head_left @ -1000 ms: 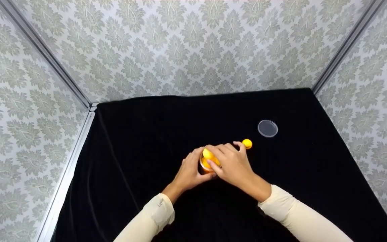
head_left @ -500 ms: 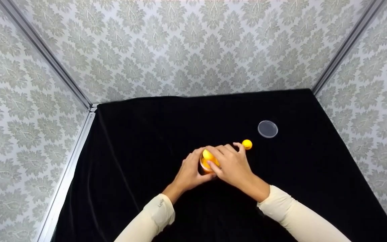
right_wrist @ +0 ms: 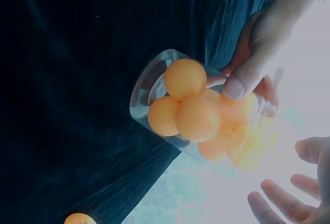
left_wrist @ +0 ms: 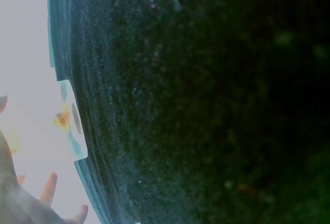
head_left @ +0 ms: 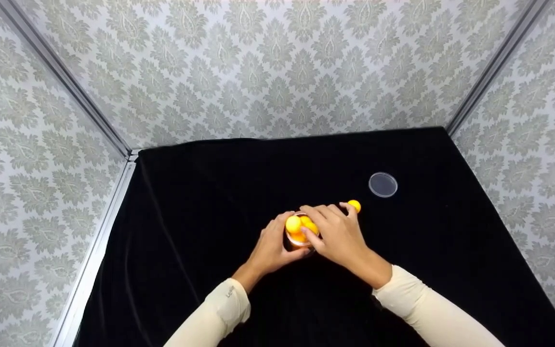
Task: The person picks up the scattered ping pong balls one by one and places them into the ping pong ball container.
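Observation:
My left hand [head_left: 269, 246] holds a clear plastic jar [head_left: 301, 245] round its side. Several orange table tennis balls [right_wrist: 198, 118] fill the jar, and one ball [head_left: 293, 224] sits high at its mouth. Over the right side of the jar's mouth hovers my right hand [head_left: 337, 236], fingers extended, thumb close to the balls. In the right wrist view its fingers [right_wrist: 281, 201] stand apart from the jar, while the left thumb [right_wrist: 242, 80] presses the jar wall. The left wrist view is largely washed out; a hand [left_wrist: 23, 198] shows at its lower left.
Just beyond the right hand's fingers, a loose orange ball [head_left: 354, 206] lies on the black cloth [head_left: 239, 178]. Farther back and right is a round clear lid [head_left: 383, 184]. Patterned walls [head_left: 277, 67] enclose the table's back and sides.
My right hand has eased slightly right, its fingers uncovering the ball at the jar's mouth, which now shows fully. The left hand and jar have stayed in place.

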`<state>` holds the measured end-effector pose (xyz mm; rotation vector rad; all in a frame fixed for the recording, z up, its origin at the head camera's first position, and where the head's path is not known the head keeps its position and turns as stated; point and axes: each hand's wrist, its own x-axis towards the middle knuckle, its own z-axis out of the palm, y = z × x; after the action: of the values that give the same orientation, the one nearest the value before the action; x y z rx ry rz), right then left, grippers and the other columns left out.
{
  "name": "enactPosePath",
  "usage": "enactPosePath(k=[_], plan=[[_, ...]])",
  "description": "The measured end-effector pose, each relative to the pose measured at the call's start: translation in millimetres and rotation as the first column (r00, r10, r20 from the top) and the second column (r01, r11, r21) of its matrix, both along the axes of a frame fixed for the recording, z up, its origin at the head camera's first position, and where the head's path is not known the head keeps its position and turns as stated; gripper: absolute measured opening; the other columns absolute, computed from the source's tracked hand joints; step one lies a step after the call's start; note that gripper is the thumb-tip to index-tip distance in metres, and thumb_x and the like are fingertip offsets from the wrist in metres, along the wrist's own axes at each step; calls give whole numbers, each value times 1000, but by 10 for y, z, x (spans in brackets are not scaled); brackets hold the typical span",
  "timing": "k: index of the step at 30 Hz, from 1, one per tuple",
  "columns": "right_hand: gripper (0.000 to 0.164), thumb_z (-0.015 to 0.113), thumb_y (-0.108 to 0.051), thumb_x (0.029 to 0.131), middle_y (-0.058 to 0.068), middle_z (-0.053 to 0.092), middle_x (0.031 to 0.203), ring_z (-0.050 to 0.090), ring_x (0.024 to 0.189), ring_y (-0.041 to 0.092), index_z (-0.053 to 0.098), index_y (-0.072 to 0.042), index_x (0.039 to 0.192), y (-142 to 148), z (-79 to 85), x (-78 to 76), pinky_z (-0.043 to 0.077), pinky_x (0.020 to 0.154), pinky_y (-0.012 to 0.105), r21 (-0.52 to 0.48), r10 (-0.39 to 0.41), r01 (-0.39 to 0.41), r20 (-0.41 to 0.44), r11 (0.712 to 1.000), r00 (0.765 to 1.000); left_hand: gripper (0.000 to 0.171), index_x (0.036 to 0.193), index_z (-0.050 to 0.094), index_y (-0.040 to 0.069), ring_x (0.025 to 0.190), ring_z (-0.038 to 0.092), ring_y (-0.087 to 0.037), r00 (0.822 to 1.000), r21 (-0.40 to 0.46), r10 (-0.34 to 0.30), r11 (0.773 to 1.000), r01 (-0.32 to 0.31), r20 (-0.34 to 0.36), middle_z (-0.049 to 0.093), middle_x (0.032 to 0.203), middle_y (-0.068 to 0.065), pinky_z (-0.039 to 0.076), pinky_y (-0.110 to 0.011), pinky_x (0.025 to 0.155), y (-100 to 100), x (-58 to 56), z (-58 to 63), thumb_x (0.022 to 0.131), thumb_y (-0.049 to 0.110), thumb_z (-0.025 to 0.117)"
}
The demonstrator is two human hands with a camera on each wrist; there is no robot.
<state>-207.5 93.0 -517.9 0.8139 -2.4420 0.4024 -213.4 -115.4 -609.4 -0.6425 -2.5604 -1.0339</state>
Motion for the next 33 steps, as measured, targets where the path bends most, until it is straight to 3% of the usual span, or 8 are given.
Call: enactPosePath(k=[3, 10, 16, 26, 33], plan=[[45, 71, -42, 90, -5, 74, 112, 68, 100, 20, 66, -23, 130, 49, -6, -14, 41, 97, 60, -3, -16, 16, 3, 1000, 1000, 93, 149, 42, 20, 128, 57, -22, 999, -6, 8, 1000, -7, 32, 56, 143, 1, 50, -53, 100, 7, 6, 3, 76, 62, 81], [43, 74, -36, 88, -2, 75, 107, 69, 91, 21, 68, -21, 128, 150, -19, -82, 42, 91, 58, -40, -41, 40, -38, 998, 998, 96, 148, 43, 18, 124, 60, -25, 1000, -4, 22, 1000, -22, 13, 59, 140, -3, 51, -53, 97, 14, 8, 2, 72, 57, 86], [42, 74, -37, 88, 0, 75, 105, 70, 91, 23, 68, -21, 127, 265, -52, -155, 43, 93, 58, -41, -90, 89, -34, 995, 995, 100, 150, 40, 15, 122, 60, -26, 999, -10, 24, 1000, -24, 33, 59, 141, -5, 50, -54, 98, 6, 19, 7, 73, 61, 83], [43, 73, -34, 87, 3, 75, 109, 68, 94, 26, 67, -20, 127, 475, -188, -350, 40, 94, 58, -44, -185, 186, 31, 982, 982, 100, 150, 39, 18, 121, 59, -25, 998, -22, 30, 999, -29, 58, 59, 139, -2, 49, -52, 99, 0, 28, -2, 72, 62, 83], [47, 73, -32, 86, 8, 69, 121, 62, 108, 33, 65, -20, 131, 709, -402, -557, 38, 92, 63, 14, -298, 300, 165, 954, 940, 99, 150, 40, 19, 121, 58, -23, 996, -20, 36, 999, -35, 78, 58, 140, -1, 48, -52, 100, 11, 33, 11, 72, 61, 84]])
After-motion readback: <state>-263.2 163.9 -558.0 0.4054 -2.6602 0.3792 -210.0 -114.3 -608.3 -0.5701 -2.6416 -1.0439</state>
